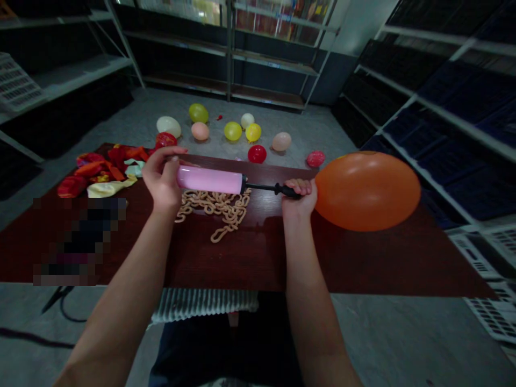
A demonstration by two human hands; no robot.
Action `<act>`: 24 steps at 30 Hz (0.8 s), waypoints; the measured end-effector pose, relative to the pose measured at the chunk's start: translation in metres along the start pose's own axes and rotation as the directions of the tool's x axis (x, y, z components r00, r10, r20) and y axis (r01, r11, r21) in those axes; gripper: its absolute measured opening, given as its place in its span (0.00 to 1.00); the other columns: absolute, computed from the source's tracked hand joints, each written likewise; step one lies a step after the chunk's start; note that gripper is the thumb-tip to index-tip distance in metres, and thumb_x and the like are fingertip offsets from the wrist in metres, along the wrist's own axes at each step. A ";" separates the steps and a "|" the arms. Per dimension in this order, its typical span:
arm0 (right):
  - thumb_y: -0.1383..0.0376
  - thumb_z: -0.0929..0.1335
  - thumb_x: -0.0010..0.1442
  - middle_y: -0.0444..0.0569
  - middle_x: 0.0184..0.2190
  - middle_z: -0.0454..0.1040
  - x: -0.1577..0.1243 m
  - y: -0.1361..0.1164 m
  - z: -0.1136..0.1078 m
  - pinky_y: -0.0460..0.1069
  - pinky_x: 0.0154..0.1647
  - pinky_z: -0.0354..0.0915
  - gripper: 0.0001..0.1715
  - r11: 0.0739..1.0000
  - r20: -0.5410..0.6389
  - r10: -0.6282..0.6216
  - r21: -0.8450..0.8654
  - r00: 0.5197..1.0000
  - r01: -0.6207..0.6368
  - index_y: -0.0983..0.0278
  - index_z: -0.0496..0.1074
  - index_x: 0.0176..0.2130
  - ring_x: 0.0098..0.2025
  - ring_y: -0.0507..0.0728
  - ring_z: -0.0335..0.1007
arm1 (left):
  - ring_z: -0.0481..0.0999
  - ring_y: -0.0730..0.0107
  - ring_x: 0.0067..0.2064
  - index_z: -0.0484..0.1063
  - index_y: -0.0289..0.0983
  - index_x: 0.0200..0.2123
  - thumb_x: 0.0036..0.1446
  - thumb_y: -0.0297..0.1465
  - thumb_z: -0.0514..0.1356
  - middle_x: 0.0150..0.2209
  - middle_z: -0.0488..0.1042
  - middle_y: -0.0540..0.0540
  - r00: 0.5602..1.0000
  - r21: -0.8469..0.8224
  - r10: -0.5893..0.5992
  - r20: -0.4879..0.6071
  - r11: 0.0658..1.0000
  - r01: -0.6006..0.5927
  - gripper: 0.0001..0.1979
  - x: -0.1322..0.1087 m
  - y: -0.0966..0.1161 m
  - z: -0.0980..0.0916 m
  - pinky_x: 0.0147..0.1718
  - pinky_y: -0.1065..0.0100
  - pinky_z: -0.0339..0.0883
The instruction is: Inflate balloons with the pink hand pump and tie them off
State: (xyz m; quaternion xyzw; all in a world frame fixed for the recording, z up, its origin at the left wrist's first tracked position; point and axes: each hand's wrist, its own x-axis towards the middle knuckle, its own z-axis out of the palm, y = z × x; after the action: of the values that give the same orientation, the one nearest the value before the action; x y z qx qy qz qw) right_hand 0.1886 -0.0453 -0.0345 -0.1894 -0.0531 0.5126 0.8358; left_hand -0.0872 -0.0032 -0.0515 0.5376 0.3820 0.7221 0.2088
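A hand balloon pump with a pink barrel (212, 179) is held level above the table, its black rod drawn out to the right. My left hand (163, 174) grips the barrel's left end, some fingers raised. Around the black pump handle (288, 191) my right hand (301, 194) is closed. A large inflated orange balloon (368, 191) touches or nearly touches the right hand's outer side; its neck is hidden, so I cannot tell whether the hand holds it too. Beneath the pump lies a heap of beige chain (220, 209), partly covered by the barrel.
Deflated balloons (105, 169) in several colours lie at the table's left, near a pixelated patch (80, 242). The dark red table (250, 263) spans the front. Inflated balloons (233, 131) are scattered on the floor beyond it. Shelves (229, 54) line the walls.
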 end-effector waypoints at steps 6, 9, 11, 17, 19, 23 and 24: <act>0.62 0.59 0.71 0.34 0.14 0.41 -0.005 0.002 0.002 0.41 0.21 0.57 0.30 0.998 0.087 -0.024 -0.052 0.996 0.029 0.62 0.34 0.24 0.15 0.46 0.42 | 0.77 0.65 0.31 0.76 0.40 0.33 0.63 0.37 0.58 0.31 0.76 0.48 0.998 -0.045 -0.047 0.047 0.998 0.049 0.10 -0.018 0.003 0.017 0.33 0.62 0.70; 0.60 0.62 0.69 0.34 0.14 0.40 -0.009 0.005 0.005 0.41 0.22 0.58 0.34 0.997 0.127 -0.015 -0.078 0.992 0.025 0.62 0.34 0.24 0.16 0.46 0.42 | 0.76 0.65 0.34 0.74 0.39 0.34 0.62 0.36 0.59 0.31 0.75 0.47 0.989 -0.018 -0.070 0.128 0.997 0.073 0.08 -0.029 0.010 0.028 0.37 0.64 0.70; 0.61 0.62 0.69 0.34 0.14 0.40 -0.011 0.007 0.007 0.42 0.22 0.58 0.33 0.998 0.135 0.004 -0.061 0.991 0.005 0.62 0.34 0.24 0.16 0.46 0.43 | 0.76 0.64 0.36 0.73 0.39 0.36 0.62 0.36 0.61 0.33 0.75 0.47 0.976 -0.002 -0.098 0.196 0.995 0.100 0.07 -0.034 0.014 0.035 0.39 0.64 0.70; 0.59 0.64 0.68 0.33 0.13 0.41 -0.008 0.008 0.006 0.41 0.21 0.58 0.35 0.995 0.104 0.008 -0.096 0.995 0.002 0.62 0.34 0.24 0.15 0.45 0.42 | 0.77 0.62 0.42 0.72 0.39 0.40 0.59 0.40 0.64 0.40 0.77 0.44 0.931 0.047 -0.074 0.358 0.997 0.062 0.12 -0.034 0.016 0.036 0.46 0.63 0.70; 0.58 0.64 0.68 0.33 0.13 0.42 -0.006 0.008 0.005 0.42 0.21 0.58 0.35 0.994 0.099 0.006 -0.106 0.995 0.004 0.62 0.35 0.23 0.15 0.45 0.42 | 0.78 0.61 0.42 0.74 0.39 0.37 0.60 0.42 0.63 0.39 0.79 0.44 0.905 0.147 -0.084 0.418 0.989 0.024 0.12 -0.030 0.012 0.032 0.45 0.63 0.70; 0.56 0.65 0.67 0.33 0.12 0.43 -0.004 0.005 0.005 0.42 0.20 0.57 0.37 0.993 0.088 -0.016 -0.111 0.996 0.026 0.62 0.35 0.23 0.15 0.45 0.42 | 0.80 0.59 0.40 0.78 0.38 0.36 0.61 0.43 0.59 0.37 0.82 0.44 0.845 0.271 -0.111 0.522 0.962 -0.041 0.15 -0.027 0.004 0.027 0.45 0.62 0.72; 0.55 0.65 0.68 0.33 0.12 0.43 -0.004 0.002 0.007 0.42 0.20 0.56 0.37 0.993 0.083 -0.026 -0.116 0.996 0.036 0.62 0.35 0.23 0.14 0.45 0.42 | 0.81 0.58 0.41 0.79 0.38 0.37 0.61 0.44 0.59 0.38 0.82 0.44 0.834 0.267 -0.112 0.540 0.963 -0.043 0.16 -0.027 0.003 0.027 0.45 0.61 0.72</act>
State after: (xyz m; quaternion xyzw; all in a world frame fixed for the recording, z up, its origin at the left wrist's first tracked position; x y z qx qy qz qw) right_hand 0.1831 -0.0458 -0.0288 -0.2163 -0.1200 0.5029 0.8282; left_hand -0.0524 -0.0154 -0.0628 0.7385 0.4096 0.4747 0.2481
